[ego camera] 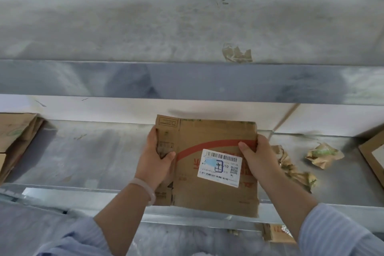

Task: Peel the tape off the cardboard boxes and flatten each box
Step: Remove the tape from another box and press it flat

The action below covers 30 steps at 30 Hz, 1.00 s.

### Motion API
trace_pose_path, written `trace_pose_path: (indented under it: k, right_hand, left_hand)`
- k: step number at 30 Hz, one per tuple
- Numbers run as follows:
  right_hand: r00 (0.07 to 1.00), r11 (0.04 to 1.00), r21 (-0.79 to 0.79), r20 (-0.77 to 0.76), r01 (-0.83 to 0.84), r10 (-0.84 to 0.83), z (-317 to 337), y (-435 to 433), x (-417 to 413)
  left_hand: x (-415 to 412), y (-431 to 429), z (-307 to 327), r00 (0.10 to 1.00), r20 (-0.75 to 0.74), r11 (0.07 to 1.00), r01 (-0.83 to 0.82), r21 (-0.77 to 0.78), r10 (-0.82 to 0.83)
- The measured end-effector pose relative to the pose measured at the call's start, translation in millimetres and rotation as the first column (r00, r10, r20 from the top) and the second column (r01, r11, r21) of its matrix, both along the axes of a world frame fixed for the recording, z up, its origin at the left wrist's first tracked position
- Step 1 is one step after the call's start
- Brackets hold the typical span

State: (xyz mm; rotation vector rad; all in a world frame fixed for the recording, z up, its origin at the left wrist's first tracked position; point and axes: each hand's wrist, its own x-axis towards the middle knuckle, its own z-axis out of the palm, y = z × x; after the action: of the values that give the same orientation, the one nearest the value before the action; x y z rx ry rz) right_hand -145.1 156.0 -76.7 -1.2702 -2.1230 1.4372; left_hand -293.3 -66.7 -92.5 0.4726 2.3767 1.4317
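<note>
Grip is applied by the left hand [158, 158] and right hand [258, 157], each clamped on a side edge of the flattened cardboard box [199, 193] held at lower centre over the desk [93, 151], which is judged light, stiff, yet bendable at creases.

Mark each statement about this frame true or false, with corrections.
1. The left hand and the right hand both hold the cardboard box. True.
2. The white label on the box faces away from the camera. False: it faces the camera.
3. On the metal shelf, crumpled tape lies right of the box. True.
4. The bracelet sits on the right wrist. False: it is on the left wrist.
</note>
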Motion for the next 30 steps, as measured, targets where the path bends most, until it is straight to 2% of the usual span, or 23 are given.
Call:
trace_pose_path:
  k: [3, 5, 7, 10, 12, 15, 19, 23, 26, 30]
  right_hand:
    - [0.976, 0.984, 0.044, 0.145, -0.173, 0.165, -15, -11, 3]
    - [0.887, 0.925, 0.117, 0.348, -0.361, 0.303, -30, -16, 4]
    - [0.808, 0.880, 0.152, 0.490, -0.450, 0.328, -45, -16, 6]
    - [0.743, 0.811, 0.266, 0.608, -0.521, 0.279, -62, -10, 10]
    - [0.698, 0.703, 0.374, 0.675, -0.604, 0.240, -73, -8, 15]
    - [0.664, 0.588, 0.415, 0.685, -0.694, 0.300, -85, -9, 16]
    - [0.607, 0.511, 0.391, 0.701, -0.765, 0.373, -88, -4, 15]
    - [0.608, 0.501, 0.397, 0.697, -0.769, 0.380, -87, -2, 17]
    - [0.604, 0.491, 0.402, 0.704, -0.772, 0.373, -85, -3, 18]
    - [0.586, 0.453, 0.408, 0.715, -0.793, 0.382, -83, -1, 19]
  left_hand:
    - [0, 7, -18, 0.999, -0.007, 0.994, -0.049, -0.093, 0.049]
    - [-2, 10, -29, 0.999, -0.006, 0.983, -0.053, -0.176, 0.053]
    - [-2, 13, -41, 0.996, -0.089, 0.955, -0.006, -0.298, -0.022]
    - [-1, 17, -57, 0.923, -0.310, 0.788, -0.013, -0.616, -0.227]
    - [-1, 16, -65, 0.863, -0.352, 0.699, 0.001, -0.715, -0.362]
    - [-5, 8, -74, 0.804, -0.303, 0.641, 0.122, -0.758, -0.512]
    - [-12, 6, -76, 0.763, -0.259, 0.576, 0.176, -0.799, -0.592]
    - [-22, -2, -71, 0.759, -0.238, 0.624, 0.268, -0.734, -0.606]
    - [-23, -20, -68, 0.749, -0.301, 0.683, 0.265, -0.680, -0.590]
    - [-10, -29, -70, 0.740, -0.309, 0.645, 0.214, -0.733, -0.597]
